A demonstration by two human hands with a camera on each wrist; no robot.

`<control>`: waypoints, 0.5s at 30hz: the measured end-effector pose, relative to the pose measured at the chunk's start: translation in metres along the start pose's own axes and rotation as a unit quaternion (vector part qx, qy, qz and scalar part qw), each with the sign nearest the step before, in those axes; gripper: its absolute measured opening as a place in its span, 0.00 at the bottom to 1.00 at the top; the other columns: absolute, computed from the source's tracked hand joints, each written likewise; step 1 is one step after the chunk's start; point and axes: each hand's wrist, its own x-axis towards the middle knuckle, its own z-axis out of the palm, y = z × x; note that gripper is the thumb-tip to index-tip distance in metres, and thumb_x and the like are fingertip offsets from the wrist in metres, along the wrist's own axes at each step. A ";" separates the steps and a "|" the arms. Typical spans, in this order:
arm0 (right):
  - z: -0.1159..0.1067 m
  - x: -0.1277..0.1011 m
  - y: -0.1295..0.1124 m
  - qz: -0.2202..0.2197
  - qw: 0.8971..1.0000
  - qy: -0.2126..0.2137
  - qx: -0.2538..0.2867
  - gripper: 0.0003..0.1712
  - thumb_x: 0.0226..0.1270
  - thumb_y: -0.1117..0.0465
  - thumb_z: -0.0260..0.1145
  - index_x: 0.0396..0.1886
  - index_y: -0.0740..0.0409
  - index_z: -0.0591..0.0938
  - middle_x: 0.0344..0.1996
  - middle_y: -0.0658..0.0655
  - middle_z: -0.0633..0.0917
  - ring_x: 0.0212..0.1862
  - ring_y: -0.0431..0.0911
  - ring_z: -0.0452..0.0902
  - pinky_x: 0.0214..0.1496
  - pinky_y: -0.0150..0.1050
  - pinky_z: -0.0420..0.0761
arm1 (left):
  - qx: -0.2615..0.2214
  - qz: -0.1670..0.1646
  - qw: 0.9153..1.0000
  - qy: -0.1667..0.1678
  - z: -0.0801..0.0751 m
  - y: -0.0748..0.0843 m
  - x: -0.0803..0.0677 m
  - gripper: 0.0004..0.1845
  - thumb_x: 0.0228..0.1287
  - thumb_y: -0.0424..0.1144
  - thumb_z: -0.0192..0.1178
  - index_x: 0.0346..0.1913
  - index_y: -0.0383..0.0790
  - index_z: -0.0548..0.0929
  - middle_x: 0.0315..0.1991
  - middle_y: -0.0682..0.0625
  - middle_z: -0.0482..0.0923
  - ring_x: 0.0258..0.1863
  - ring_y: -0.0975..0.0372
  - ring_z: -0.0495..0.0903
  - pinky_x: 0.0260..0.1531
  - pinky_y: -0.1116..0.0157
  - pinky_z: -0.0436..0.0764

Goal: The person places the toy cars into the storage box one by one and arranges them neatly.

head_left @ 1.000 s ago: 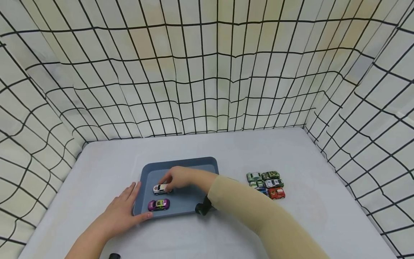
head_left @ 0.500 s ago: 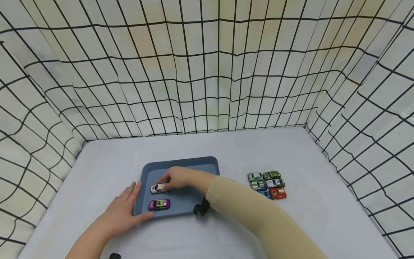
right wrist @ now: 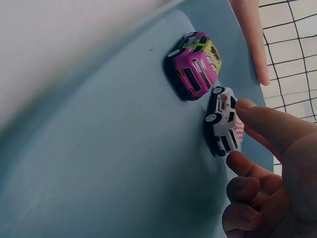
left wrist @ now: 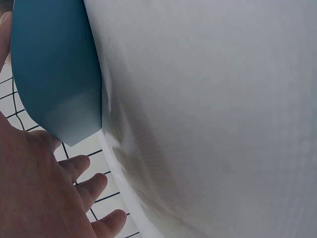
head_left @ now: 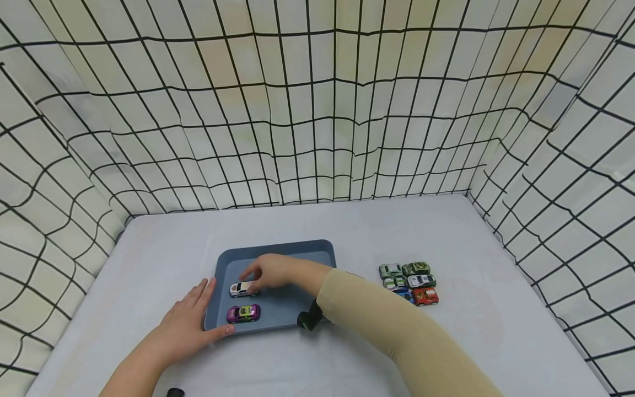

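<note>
A shallow blue-grey tray (head_left: 292,302) lies on the table, with a white toy car (head_left: 240,289) and a purple and yellow-green toy car (head_left: 243,313) side by side at its left end. My right hand (head_left: 272,271) reaches over the tray and pinches the white car by its sides with thumb and forefinger; the other fingers curl loosely, as the right wrist view shows. My left hand (head_left: 182,330) rests spread at the tray's left edge, thumb on the near corner. In the left wrist view its fingers lie beside the tray's outer wall (left wrist: 57,74).
Several more toy cars (head_left: 420,281), green, white, blue and red, stand grouped on the white table (head_left: 466,331) right of the tray. A black wire grid (head_left: 317,118) with pale cloth behind it encloses the back and sides. A black object (head_left: 310,317) shows below the right wrist.
My right hand has shifted the white car slightly left in the tray, and its forefinger now sits a little higher. The left hand and the purple car stay in place.
</note>
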 end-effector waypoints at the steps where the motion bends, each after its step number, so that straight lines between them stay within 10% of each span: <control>1: -0.001 -0.001 0.000 -0.001 1.000 0.002 0.001 0.25 0.66 0.50 0.71 0.62 0.40 0.81 0.33 0.41 0.82 0.34 0.36 0.76 0.36 0.29 0.74 | 0.001 0.000 1.000 0.000 0.000 0.000 0.000 0.68 0.49 0.79 0.58 0.78 0.31 0.47 0.75 0.28 0.49 0.71 0.33 0.53 0.60 0.28 0.57; 15: -0.010 -0.010 0.018 -0.017 0.999 0.042 0.009 0.24 0.64 0.48 0.72 0.61 0.39 0.82 0.34 0.41 0.81 0.33 0.37 0.76 0.34 0.30 0.76 | 0.009 0.002 1.000 0.010 0.001 0.002 0.000 0.66 0.50 0.76 0.60 0.77 0.30 0.48 0.74 0.27 0.50 0.70 0.32 0.54 0.59 0.28 0.58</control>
